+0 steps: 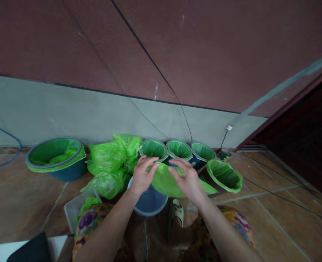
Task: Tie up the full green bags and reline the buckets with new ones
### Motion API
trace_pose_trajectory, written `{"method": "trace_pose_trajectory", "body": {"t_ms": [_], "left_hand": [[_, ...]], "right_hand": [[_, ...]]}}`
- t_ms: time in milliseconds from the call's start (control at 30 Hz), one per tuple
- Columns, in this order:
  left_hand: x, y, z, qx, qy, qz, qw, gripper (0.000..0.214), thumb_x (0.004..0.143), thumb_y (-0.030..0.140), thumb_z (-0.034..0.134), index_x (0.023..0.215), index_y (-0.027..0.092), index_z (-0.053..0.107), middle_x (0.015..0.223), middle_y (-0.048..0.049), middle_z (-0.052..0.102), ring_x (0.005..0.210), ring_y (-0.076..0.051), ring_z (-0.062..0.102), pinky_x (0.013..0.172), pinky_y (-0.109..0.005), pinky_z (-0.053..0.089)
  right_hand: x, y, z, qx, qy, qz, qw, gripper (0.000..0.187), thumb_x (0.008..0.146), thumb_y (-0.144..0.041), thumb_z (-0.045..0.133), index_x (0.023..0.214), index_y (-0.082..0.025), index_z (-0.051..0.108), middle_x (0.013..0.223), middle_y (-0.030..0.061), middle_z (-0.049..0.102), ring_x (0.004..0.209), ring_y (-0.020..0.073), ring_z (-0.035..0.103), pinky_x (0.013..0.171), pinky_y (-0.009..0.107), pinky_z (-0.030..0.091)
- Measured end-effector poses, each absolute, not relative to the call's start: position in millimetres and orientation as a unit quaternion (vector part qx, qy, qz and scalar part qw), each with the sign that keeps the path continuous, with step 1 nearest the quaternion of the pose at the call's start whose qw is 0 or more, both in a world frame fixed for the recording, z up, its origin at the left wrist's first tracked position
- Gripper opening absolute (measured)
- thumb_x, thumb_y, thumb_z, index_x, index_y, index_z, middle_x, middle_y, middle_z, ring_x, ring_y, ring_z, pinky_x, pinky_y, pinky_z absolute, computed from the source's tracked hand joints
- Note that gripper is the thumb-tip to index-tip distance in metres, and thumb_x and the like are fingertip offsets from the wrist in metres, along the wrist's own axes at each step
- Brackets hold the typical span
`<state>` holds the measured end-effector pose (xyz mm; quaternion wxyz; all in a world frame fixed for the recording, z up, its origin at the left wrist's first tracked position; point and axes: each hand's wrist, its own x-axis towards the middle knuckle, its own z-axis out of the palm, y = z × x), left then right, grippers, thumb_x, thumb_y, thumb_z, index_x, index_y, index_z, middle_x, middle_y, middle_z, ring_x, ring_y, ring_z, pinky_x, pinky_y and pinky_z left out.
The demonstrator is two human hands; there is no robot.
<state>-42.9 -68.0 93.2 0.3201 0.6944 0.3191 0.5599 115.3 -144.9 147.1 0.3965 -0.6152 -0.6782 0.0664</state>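
A light-green plastic bag (165, 182) stretches between my hands and hangs down to the right behind my right hand. My left hand (143, 176) has its thumb and fingertips together at the bag's upper left edge. On the other side, my right hand (187, 178) curls its thumb and fingers at the same upper edge, with a small gap showing between thumb and index finger. Below the bag stands a grey-blue bucket (151, 203), partly covered by it. A dark bin (226, 176) lined with a green bag leans to the right of my right hand.
Along the wall stand several lined buckets, among them one behind my hands (154, 150), plus a wide blue tub (68, 173). Filled green bags (108, 163) lie between them. A clear box (70, 214), a slipper (175, 211) and a black cable (281, 200) are on the tiled floor.
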Motion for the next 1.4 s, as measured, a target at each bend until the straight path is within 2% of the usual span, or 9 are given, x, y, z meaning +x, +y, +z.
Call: {"method": "trace_pose_trajectory", "body": {"t_ms": [233, 333, 600, 800, 933, 1033, 1200, 1300, 1400], "left_hand": [[-37, -66, 94, 0.746, 0.281, 0.519, 0.309, 0.046, 0.081, 0.026, 0.059, 0.126, 0.025, 0.052, 0.078, -0.001, 0.07, 0.087, -0.019, 0.062, 0.105, -0.042, 0.031], [-36, -65, 90, 0.773, 0.277, 0.489, 0.296, 0.05, 0.081, 0.027, 0.059, 0.129, 0.025, 0.048, 0.084, -0.0014, 0.069, 0.09, -0.018, 0.061, 0.105, -0.041, 0.031], [-36, -60, 70, 0.828, 0.269, 0.412, 0.269, 0.036, 0.081, 0.022, 0.055, 0.117, 0.025, 0.058, 0.114, -0.0042, 0.066, 0.102, -0.019, 0.061, 0.11, -0.044, 0.023], [-41, -58, 62, 0.846, 0.311, 0.358, 0.245, 0.036, 0.078, 0.013, 0.053, 0.112, 0.023, 0.061, 0.11, -0.0043, 0.068, 0.1, -0.02, 0.06, 0.107, -0.042, 0.025], [-45, -55, 62, 0.827, 0.366, 0.342, 0.254, 0.034, 0.076, 0.012, 0.051, 0.106, 0.02, 0.064, 0.091, -0.0037, 0.07, 0.086, -0.018, 0.061, 0.096, -0.037, 0.036], [-45, -50, 57, 0.79, 0.392, 0.355, 0.31, 0.03, 0.073, 0.011, 0.051, 0.096, 0.017, 0.068, 0.082, -0.0031, 0.068, 0.075, -0.015, 0.059, 0.078, -0.029, 0.043], [-38, -44, 45, 0.651, 0.379, 0.408, 0.516, 0.012, 0.07, 0.014, 0.054, 0.067, 0.015, 0.066, 0.062, 0.0015, 0.062, 0.058, -0.01, 0.053, 0.057, -0.021, 0.039], [-35, -43, 41, 0.489, 0.399, 0.44, 0.639, 0.006, 0.066, 0.02, 0.064, 0.068, 0.014, 0.065, 0.055, 0.0034, 0.058, 0.049, -0.008, 0.049, 0.049, -0.02, 0.036], [-37, -41, 42, 0.326, 0.402, 0.448, 0.729, 0.017, 0.06, 0.02, 0.073, 0.073, 0.014, 0.064, 0.061, 0.0017, 0.063, 0.052, -0.011, 0.057, 0.051, -0.022, 0.043]], "right_hand": [[111, -116, 129, -0.586, -0.61, 0.254, 0.469, 0.018, 0.076, -0.036, 0.064, 0.08, -0.019, 0.069, 0.08, 0.0033, 0.068, 0.076, 0.0173, 0.062, 0.073, 0.03, 0.047], [118, -122, 135, -0.584, -0.582, 0.271, 0.496, 0.019, 0.076, -0.036, 0.064, 0.079, -0.018, 0.068, 0.078, 0.0023, 0.067, 0.073, 0.0158, 0.06, 0.069, 0.028, 0.046], [166, -162, 196, -0.625, -0.486, 0.116, 0.6, 0.021, 0.073, -0.039, 0.067, 0.081, -0.019, 0.067, 0.076, 0.001, 0.064, 0.066, 0.012, 0.055, 0.06, 0.023, 0.044], [196, -188, 231, -0.587, -0.392, 0.038, 0.707, 0.02, 0.066, -0.031, 0.074, 0.078, -0.017, 0.068, 0.075, 0.0009, 0.062, 0.063, 0.0092, 0.054, 0.059, 0.022, 0.043], [213, -200, 244, -0.52, -0.373, 0.016, 0.768, 0.017, 0.062, -0.023, 0.076, 0.076, -0.015, 0.069, 0.075, 0.0007, 0.063, 0.062, 0.0087, 0.056, 0.061, 0.023, 0.045], [223, -206, 248, -0.512, -0.377, -0.001, 0.772, 0.015, 0.063, -0.02, 0.075, 0.077, -0.015, 0.07, 0.076, 0.0015, 0.064, 0.063, 0.0086, 0.057, 0.063, 0.024, 0.045], [239, -206, 243, -0.512, -0.34, -0.036, 0.788, 0.016, 0.06, -0.016, 0.074, 0.075, -0.014, 0.07, 0.068, 0.0, 0.061, 0.059, 0.0085, 0.055, 0.06, 0.024, 0.044], [249, -203, 233, -0.512, -0.313, -0.034, 0.799, 0.017, 0.056, -0.016, 0.074, 0.072, -0.013, 0.069, 0.066, -0.0004, 0.061, 0.057, 0.0083, 0.055, 0.057, 0.023, 0.043], [258, -200, 221, -0.54, -0.274, -0.015, 0.796, 0.02, 0.055, -0.018, 0.075, 0.072, -0.012, 0.069, 0.066, -0.0001, 0.06, 0.056, 0.0074, 0.053, 0.055, 0.022, 0.04]]}}
